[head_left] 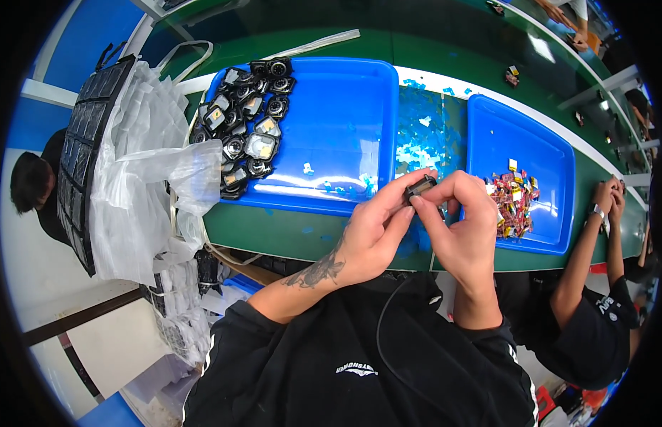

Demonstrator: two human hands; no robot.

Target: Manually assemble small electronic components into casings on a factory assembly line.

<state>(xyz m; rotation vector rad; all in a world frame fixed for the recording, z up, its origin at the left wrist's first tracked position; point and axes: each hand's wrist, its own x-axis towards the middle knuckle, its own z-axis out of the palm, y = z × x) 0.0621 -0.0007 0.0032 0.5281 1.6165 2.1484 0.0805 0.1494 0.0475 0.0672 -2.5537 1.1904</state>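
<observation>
In front of my chest, a small black watch case (419, 188) is held between my two hands. My left hand (377, 231) grips it from the left, fingers closed round its side. My right hand (464, 217) has thumb and fingers pinched at the case's right and near edge; whether they also hold a tiny part is hidden. A pile of black watch cases (235, 146), some showing round backs and others pale inner sides, lies along the left side of a large blue tray (331, 121).
A smaller blue tray (498, 132) on the right holds many small red-and-yellow parts (514, 206). Blue film scraps (422, 146) litter the green table between the trays. A black compartmented tray (92, 156) draped in plastic stands at left. A co-worker's hands (610, 196) are at right.
</observation>
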